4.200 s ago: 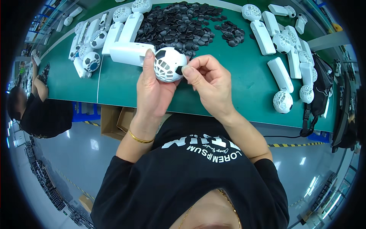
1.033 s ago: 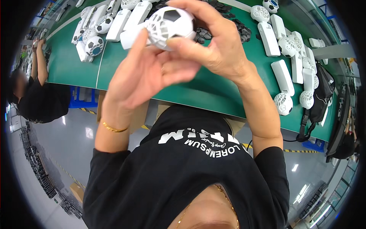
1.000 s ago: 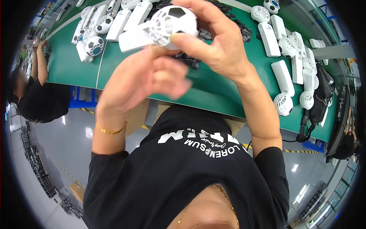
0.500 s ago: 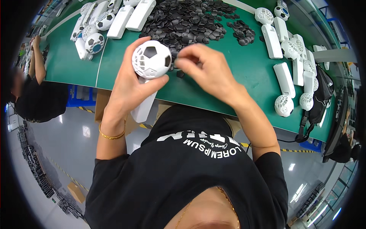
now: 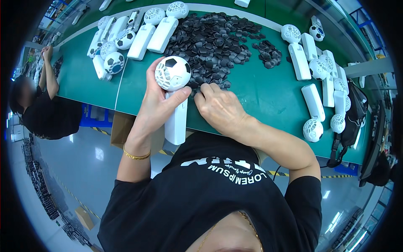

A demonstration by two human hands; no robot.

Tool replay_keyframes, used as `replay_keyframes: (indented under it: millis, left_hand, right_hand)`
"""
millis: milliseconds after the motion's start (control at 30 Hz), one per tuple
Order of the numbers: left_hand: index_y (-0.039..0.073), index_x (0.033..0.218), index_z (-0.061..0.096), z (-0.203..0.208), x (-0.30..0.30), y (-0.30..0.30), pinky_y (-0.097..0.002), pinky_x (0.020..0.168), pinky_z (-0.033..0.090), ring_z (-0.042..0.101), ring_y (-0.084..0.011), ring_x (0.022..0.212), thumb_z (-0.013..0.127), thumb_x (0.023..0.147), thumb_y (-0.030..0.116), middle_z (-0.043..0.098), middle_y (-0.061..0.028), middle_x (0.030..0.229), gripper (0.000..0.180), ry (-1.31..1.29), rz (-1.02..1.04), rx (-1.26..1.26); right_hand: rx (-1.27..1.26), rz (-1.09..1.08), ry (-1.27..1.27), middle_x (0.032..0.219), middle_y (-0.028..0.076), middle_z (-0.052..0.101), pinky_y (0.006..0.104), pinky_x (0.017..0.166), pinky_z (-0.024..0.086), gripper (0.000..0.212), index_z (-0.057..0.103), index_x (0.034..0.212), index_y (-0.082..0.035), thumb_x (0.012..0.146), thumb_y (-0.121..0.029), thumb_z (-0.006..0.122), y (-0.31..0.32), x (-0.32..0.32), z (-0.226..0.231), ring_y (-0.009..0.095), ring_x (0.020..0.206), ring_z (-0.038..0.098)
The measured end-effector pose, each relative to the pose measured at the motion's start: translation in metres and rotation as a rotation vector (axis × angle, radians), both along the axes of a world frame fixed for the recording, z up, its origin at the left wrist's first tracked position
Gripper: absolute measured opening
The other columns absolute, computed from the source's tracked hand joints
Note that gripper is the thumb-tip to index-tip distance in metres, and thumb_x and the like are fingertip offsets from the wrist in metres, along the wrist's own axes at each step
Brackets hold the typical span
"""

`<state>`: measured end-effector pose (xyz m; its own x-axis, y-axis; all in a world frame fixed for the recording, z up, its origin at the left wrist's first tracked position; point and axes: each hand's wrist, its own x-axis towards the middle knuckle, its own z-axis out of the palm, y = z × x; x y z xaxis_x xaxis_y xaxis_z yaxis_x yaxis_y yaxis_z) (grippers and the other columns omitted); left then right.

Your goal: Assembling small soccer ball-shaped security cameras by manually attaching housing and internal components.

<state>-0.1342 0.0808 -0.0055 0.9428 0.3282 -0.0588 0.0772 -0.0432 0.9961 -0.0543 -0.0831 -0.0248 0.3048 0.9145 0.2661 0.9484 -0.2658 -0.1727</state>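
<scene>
My left hand (image 5: 157,103) is closed round a white handheld device with a soccer-ball head (image 5: 179,75), just above the table's near edge. Its long white handle (image 5: 176,122) hangs down toward me. Some pentagon openings on the ball are filled with black pieces; the side by my fingers shows open white mesh. To the right, my right hand (image 5: 221,107) is low over the green table with its fingers curled and drawn together. Its fingertips reach the near end of a heap of black pentagon pieces (image 5: 210,46). Anything pinched there is hidden.
More white ball-headed devices lie in a group at the far left (image 5: 142,40) and along the right (image 5: 312,101). A smaller cluster of black pieces (image 5: 268,53) sits right of the heap. A black bag (image 5: 354,105) rests at the right edge. Another person (image 5: 46,101) sits at the left.
My right hand has gone from beside the ball down to the black pieces, its fingers curling downward. The device in my left hand has turned, and its handle hangs straighter. The whole view has shifted slightly.
</scene>
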Motion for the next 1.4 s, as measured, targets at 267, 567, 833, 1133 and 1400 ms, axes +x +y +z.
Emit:
replay_keyframes:
  millis: [267,567,833,1133,1400]
  left_hand:
    - [-0.001,0.139,0.017,0.001,0.006,0.002,-0.0283,0.092,0.045,0.052,-0.0144,0.107,0.072,0.08,0.007,0.049,-0.0112,0.121,0.081,-0.044,0.021,-0.054]
    - [0.0,0.14,0.012,0.02,0.021,-0.015,-0.0298,0.093,0.045,0.051,-0.0158,0.109,0.07,0.083,0.009,0.048,-0.0115,0.122,0.082,-0.008,-0.061,-0.225]
    - [-0.002,0.14,0.008,0.012,0.06,-0.037,-0.0312,0.094,0.045,0.051,-0.0168,0.112,0.068,0.085,0.01,0.048,-0.0122,0.123,0.083,-0.155,-0.16,-0.104]
    - [-0.002,0.14,0.009,0.01,0.09,-0.046,-0.0314,0.094,0.045,0.051,-0.0186,0.113,0.069,0.084,0.011,0.047,-0.014,0.124,0.082,-0.172,-0.199,-0.061]
    - [-0.001,0.138,0.012,0.024,0.114,-0.056,-0.0315,0.091,0.047,0.052,-0.0196,0.111,0.062,0.084,0.002,0.046,-0.0145,0.122,0.074,-0.194,-0.177,-0.08]
  right_hand:
    - [-0.059,-0.01,0.036,0.082,0.012,0.057,0.0326,0.06,0.054,0.014,0.056,0.083,0.001,0.071,-0.003,0.059,0.002,-0.002,0.004,0.025,0.078,0.062]
    - [0.397,-0.056,0.468,0.085,0.015,0.067,0.0318,0.065,0.055,0.02,0.063,0.1,0.004,0.08,0.0,0.064,-0.023,0.04,0.031,0.026,0.072,0.067]
    - [0.845,-0.226,1.119,0.086,0.003,0.065,0.0194,0.063,0.048,0.011,0.062,0.095,0.001,0.086,-0.003,0.067,-0.019,0.044,0.053,0.007,0.074,0.06]
    - [0.848,-0.348,0.908,0.084,0.0,0.061,0.0199,0.062,0.046,0.013,0.061,0.091,-0.002,0.083,-0.006,0.071,-0.019,0.068,0.043,0.006,0.073,0.055]
    - [0.858,-0.33,0.974,0.088,0.002,0.057,0.0219,0.067,0.047,0.027,0.053,0.097,-0.002,0.081,-0.009,0.074,-0.022,0.099,0.052,0.007,0.073,0.053]
